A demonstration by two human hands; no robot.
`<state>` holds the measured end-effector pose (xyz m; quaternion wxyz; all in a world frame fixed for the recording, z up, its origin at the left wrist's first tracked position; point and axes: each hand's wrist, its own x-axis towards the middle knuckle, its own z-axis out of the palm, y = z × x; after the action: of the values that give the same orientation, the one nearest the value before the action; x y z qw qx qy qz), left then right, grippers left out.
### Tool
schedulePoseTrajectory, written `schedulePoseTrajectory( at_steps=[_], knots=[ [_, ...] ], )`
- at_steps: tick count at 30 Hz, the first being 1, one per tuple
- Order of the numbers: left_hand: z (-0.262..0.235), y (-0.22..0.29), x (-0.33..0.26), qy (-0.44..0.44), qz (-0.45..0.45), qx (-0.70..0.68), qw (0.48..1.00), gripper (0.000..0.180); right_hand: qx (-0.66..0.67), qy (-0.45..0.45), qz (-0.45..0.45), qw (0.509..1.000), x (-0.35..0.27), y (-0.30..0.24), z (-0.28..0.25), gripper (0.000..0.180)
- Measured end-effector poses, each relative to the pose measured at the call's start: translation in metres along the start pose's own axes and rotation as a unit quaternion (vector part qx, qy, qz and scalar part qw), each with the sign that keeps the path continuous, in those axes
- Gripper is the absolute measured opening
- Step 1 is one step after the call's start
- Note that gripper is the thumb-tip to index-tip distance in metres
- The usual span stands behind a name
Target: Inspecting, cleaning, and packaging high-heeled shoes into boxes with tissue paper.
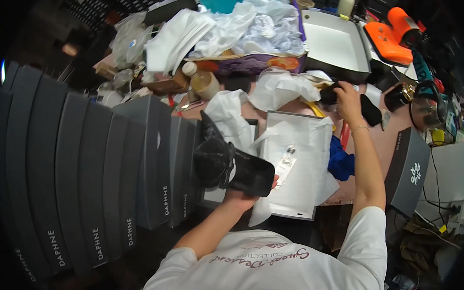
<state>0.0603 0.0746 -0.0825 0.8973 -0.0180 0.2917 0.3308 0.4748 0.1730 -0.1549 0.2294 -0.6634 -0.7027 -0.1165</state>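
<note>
Fingers of the left hand (244,199) wrapped under a black strapped shoe (251,173), closed on its broad end, one fingertip showing past the edge. Right hand (348,103) reaches out over the far side of the table (371,139), fingers bent at a small dark object (328,95); cannot tell whether they pinch it or only rest there.

Risks, as judged. Shoe is held from one end only, so weight beyond the grip could tip it if the hold slackens. Pointed end juts up and left, close to the grey shoebox stack (83,174); a careless swing could scuff it or knock a box. Loose tissue paper (308,141) spills over the rim of the open shoebox (291,207) and could snag. White tag (284,170) lies just beside the left fingertips, easily caught or creased.

Position: shoe sits above the left palm, broad end at the fingers, strap and knot farther left, clear of them. It overlaps the open shoebox's left edge in view. Black oval piece (370,110) lies just right of the right hand, apart from its fingers.
</note>
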Motion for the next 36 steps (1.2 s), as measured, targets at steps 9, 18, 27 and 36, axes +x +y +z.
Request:
schedulePoseTrajectory(
  at_steps=[9,18,27,36],
  knots=[
    [-0.010,-0.002,-0.029,-0.055,0.021,-0.039,0.998,0.041,0.350,0.090,0.175,0.916,-0.040,-0.131,-0.130,0.022],
    [-0.041,-0.015,-0.049,-0.142,-0.033,0.000,0.989,0.045,0.296,-0.096,0.091,0.946,-0.070,-0.201,-0.117,0.016],
    [-0.048,-0.029,-0.035,-0.127,-0.071,-0.018,0.989,0.057,-0.112,-0.086,0.329,0.934,-0.082,0.049,-0.037,0.052],
    [-0.048,-0.025,-0.026,-0.083,-0.085,0.016,0.993,0.054,-0.097,-0.111,0.305,0.941,-0.076,0.048,-0.041,0.031]
  ],
)
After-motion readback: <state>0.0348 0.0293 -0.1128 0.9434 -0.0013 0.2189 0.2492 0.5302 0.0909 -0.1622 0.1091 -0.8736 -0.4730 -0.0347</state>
